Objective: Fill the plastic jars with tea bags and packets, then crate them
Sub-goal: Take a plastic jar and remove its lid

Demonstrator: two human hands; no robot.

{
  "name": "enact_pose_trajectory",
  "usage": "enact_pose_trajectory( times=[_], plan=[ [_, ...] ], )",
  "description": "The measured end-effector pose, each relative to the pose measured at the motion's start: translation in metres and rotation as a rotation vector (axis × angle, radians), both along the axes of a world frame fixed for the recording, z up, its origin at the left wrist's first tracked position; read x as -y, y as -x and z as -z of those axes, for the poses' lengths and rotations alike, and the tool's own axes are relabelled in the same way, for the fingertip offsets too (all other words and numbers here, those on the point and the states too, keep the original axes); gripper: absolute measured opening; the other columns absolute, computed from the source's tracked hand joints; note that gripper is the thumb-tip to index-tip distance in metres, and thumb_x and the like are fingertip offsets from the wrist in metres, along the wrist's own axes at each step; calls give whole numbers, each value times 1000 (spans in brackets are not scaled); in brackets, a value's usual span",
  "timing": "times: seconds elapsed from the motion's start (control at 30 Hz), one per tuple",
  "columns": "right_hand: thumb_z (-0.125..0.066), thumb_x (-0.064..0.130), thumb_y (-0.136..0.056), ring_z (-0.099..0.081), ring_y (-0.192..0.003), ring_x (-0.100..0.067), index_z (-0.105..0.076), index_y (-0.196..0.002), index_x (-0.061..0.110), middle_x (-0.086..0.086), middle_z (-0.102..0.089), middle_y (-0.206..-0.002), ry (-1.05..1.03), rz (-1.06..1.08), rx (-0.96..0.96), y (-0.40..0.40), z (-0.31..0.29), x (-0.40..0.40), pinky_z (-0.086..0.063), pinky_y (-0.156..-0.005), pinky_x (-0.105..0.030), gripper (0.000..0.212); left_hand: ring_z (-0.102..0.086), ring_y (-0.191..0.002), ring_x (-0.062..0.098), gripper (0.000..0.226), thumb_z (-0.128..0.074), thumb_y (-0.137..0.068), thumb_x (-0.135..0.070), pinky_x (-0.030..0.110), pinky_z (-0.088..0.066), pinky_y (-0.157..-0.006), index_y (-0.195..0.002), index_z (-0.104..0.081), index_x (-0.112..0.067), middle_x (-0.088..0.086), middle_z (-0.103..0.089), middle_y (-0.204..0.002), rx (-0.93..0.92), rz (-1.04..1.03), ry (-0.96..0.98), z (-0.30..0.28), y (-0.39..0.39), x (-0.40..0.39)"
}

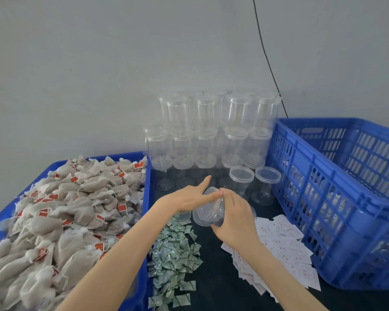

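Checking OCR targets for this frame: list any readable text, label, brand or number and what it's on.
No text is readable in this frame.
Small red paper tags on the beige tea bags: pale marks, too small to read.
Flat white paper packets with red print: too blurred to read.
Small green-and-white sachets: pattern only, nothing legible.
Clear plastic jars with lids: no label seen.
Large blue plastic slotted crate: no marking seen.

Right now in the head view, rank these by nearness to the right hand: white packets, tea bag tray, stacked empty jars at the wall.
From the right hand:
1. White packets, just beneath and to its right.
2. Stacked empty jars, beyond it against the wall.
3. Tea bag tray, far left, past the left hand.
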State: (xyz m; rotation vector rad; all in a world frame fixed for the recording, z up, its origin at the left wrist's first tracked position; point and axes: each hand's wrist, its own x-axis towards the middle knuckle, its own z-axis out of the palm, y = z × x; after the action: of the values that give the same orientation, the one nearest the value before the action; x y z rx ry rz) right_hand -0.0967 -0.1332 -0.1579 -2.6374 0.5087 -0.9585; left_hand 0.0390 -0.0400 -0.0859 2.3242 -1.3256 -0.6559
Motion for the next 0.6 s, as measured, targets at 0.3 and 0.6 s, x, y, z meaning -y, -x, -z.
enact_pose_trajectory(
  times=[0.3, 0.6],
  plan=[
    [-87, 26, -58, -58, -119, -25, -51, -134, 6, -4, -59, -129, -57, -41, 34, 2, 1, 1, -44, -99, -36, 86, -60, -97, 20, 88, -42, -57, -86, 37, -50, -83, -124, -48, -31, -1, -62, -112, 156, -101, 58, -2, 16, 0],
    [-85, 23, -60, -58, -120, -25, -52, -135, 6, -5, -60, -129, -32, 44, 50, 4, 6, 6, -46, -100, -38, 84, -8, -145, 9, 110, -77, -75, -40, 35, -24, -115, -149, 5, -43, -16, 6, -157, -122, 268, 98, 5, 15, -2]
  ],
)
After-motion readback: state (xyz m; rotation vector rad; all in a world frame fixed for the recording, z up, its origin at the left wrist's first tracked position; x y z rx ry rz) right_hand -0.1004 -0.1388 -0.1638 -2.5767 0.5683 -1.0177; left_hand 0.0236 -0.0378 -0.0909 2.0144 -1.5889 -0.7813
